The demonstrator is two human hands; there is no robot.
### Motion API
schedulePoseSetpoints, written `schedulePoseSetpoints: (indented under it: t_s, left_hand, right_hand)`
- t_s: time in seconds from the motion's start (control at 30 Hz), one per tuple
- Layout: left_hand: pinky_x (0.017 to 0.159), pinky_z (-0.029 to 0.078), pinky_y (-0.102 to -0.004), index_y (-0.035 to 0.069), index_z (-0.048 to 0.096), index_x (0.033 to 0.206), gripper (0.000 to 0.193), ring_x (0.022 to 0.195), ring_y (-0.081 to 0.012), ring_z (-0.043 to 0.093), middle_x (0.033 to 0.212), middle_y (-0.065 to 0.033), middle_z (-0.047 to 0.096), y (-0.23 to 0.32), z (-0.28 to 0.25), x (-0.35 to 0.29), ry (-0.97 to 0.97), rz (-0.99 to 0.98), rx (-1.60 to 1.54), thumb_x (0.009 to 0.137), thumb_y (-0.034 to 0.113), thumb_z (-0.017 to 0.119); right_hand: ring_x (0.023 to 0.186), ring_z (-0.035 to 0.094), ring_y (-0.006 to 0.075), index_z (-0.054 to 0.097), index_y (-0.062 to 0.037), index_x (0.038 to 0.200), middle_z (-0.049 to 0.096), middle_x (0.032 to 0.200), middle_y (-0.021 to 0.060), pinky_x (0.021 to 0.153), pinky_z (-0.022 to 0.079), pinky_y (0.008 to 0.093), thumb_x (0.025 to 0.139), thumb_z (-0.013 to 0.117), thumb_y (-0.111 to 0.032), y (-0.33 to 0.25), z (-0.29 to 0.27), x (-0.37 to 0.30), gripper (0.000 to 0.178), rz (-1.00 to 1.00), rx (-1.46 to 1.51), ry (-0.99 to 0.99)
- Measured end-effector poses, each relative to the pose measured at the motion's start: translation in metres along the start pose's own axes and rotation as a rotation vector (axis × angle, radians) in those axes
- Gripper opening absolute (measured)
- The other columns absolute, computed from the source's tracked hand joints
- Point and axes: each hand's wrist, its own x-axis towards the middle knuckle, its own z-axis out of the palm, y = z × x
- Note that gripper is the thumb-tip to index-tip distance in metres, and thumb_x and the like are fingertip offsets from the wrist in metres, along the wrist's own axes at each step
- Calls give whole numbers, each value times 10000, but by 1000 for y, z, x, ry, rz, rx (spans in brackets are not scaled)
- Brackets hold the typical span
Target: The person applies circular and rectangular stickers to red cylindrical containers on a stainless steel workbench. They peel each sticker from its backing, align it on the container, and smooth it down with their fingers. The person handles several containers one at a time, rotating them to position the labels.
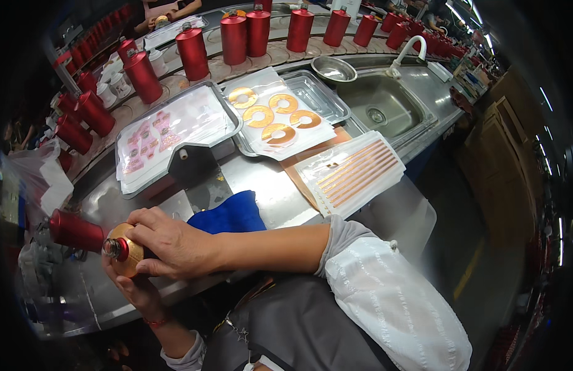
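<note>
At the lower left I hold a bottle point(115, 249) with its threaded glass neck turned up toward me. A gold ring-shaped label point(136, 252) lies around the neck on its shoulder. My right hand point(178, 244) grips the bottle from the right, its fingers and thumb at the label's edge. From below and the left, my left hand point(138, 292) supports the bottle; part of its fingers is hidden. A second bottle, red point(75, 229), lies tilted just beyond my hands. Close to my right forearm is a blue cloth point(232, 214).
Sheets of gold ring labels point(258, 116), gold strips point(360, 170) and pink labels point(147, 139) lie on or beside trays ahead. A sink point(385, 108) with a white faucet point(410, 49) is at the right. Red bottles point(234, 40) line a curved conveyor point(268, 55). Another person's hand point(162, 20) is beyond.
</note>
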Motion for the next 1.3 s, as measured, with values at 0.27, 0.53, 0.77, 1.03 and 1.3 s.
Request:
schedulePoseSetpoints:
  t_s: [0.27, 0.53, 0.77, 1.03, 1.3]
  left_hand:
    - [1152, 326, -465, 28, 298, 1490, 616, 1371, -327, 431, 1478, -186, 410, 6, 5, 1, -3, -35, -77, 1036, 433, 397]
    - [1126, 367, -439, 19, 344, 1468, 569, 1338, -292, 464, 1455, -169, 440, 12, 4, 3, 38, -39, -79, 1053, 408, 353]
    - [1086, 418, -419, 0, 400, 1413, 516, 1283, -287, 513, 1383, -178, 498, 11, 7, 10, 124, -82, -118, 991, 297, 395]
    - [1110, 379, -405, -26, 337, 1447, 625, 1296, -272, 489, 1404, -194, 468, 11, 5, 8, 136, 73, -8, 1011, 404, 464]
    - [1153, 189, -631, 66, 544, 1291, 435, 1240, -387, 490, 1286, -187, 567, 0, 8, -21, 228, 654, 903, 1006, 394, 548]
  right_hand:
    - [1181, 463, 449, 507, 19, 1169, 457, 1284, 242, 972, 463, 468, 829, 747, -229, -1, 1, 1, 484, 24, 3, 0]
    - [1181, 466, 441, 484, 3, 1243, 443, 1310, 224, 987, 465, 468, 781, 783, -227, -2, -3, 5, 596, 14, -26, -54]
    - [1237, 451, 458, 436, -37, 1318, 417, 1351, 230, 1021, 448, 465, 786, 803, -228, 1, -5, 8, 675, 9, -49, -90]
    - [1299, 455, 392, 338, -10, 1462, 437, 1402, 238, 1063, 421, 413, 746, 864, -256, 15, -1, 17, 922, -32, -74, -179]
    - [1231, 500, 385, 272, 31, 1517, 510, 1358, 226, 1041, 420, 443, 698, 868, -231, 15, 4, 13, 1047, 177, -70, -206]
